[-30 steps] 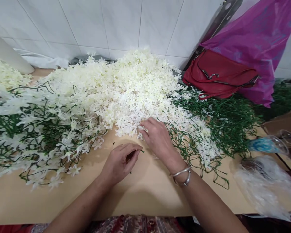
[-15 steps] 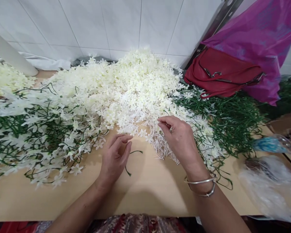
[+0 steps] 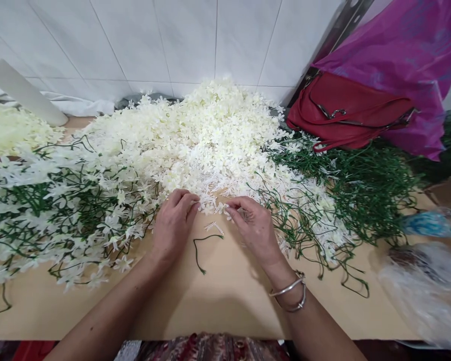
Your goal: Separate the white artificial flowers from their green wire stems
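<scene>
Left hand point(image 3: 172, 221): fingertips pressed together (cannot tell on what). Right hand point(image 3: 257, 229): pinching white flower point(image 3: 221, 207) at near edge of flower pile point(image 3: 210, 130). Bent green stem point(image 3: 196, 250) on table point(image 3: 225, 296), apart from both.

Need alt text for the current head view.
Two bare hands, left and right, pinch at the near edge of heaped white artificial flowers; a bent green stem lies between the forearms on a tan table.

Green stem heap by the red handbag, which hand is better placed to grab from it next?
Probably the right hand: it is nearer the green stem heap; the left hand is farther across.
</scene>
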`<state>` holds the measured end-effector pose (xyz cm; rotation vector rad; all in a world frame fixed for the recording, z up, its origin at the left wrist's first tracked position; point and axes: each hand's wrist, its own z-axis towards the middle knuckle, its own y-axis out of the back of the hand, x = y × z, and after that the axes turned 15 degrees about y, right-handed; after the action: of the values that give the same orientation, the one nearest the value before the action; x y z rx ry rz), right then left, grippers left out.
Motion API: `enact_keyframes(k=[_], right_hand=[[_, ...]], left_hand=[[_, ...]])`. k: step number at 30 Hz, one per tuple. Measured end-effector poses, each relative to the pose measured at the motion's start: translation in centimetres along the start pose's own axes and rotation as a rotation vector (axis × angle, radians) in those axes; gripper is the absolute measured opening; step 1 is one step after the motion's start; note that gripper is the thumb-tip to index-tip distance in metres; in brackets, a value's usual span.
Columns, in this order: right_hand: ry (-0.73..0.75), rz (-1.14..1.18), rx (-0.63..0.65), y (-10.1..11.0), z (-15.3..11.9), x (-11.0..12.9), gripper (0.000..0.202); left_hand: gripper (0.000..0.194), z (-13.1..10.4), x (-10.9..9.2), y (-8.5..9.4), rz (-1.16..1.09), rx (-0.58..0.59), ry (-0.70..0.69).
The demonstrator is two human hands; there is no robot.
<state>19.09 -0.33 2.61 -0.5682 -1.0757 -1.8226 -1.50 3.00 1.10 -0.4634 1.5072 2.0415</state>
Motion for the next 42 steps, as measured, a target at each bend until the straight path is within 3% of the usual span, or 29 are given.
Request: enact_keyframes(k=[6, 11, 15, 20, 32, 42], right_hand=[[-0.022, 0.116, -0.141, -0.1, -0.1, 0.5, 0.009], [0.038, 0.183, -0.189, -0.4, -0.2, 1.7, 0.015], [0.018, 0.176, -0.211, -0.5, -0.3, 2.2, 0.014], [-0.097, 0.196, -0.242, -0.9, -0.3, 2.2, 0.008], [-0.364, 0.477, -0.217, -0.9, 0.0, 1.9, 0.033], [-0.376, 0.567, -0.188, -0.6, 0.1, 1.5, 0.033]], left_hand=[[0.008, -0.1, -1.6, 0.9, -0.363, -0.114, 0.191], [0.024, -0.6, -4.0, 0.2, -0.995, 0.15, 0.617], [0.029, -1.1, -5.2, -0.7, -1.223, 0.264, 0.785], [0.025, -1.5, -5.7, -0.9, -1.233, 0.289, 0.769], [0.023, -1.6, -5.6, -1.3, -1.045, 0.29, 0.552], [0.022, -1.4, -5.4, -1.1, -1.011, 0.365, 0.5]])
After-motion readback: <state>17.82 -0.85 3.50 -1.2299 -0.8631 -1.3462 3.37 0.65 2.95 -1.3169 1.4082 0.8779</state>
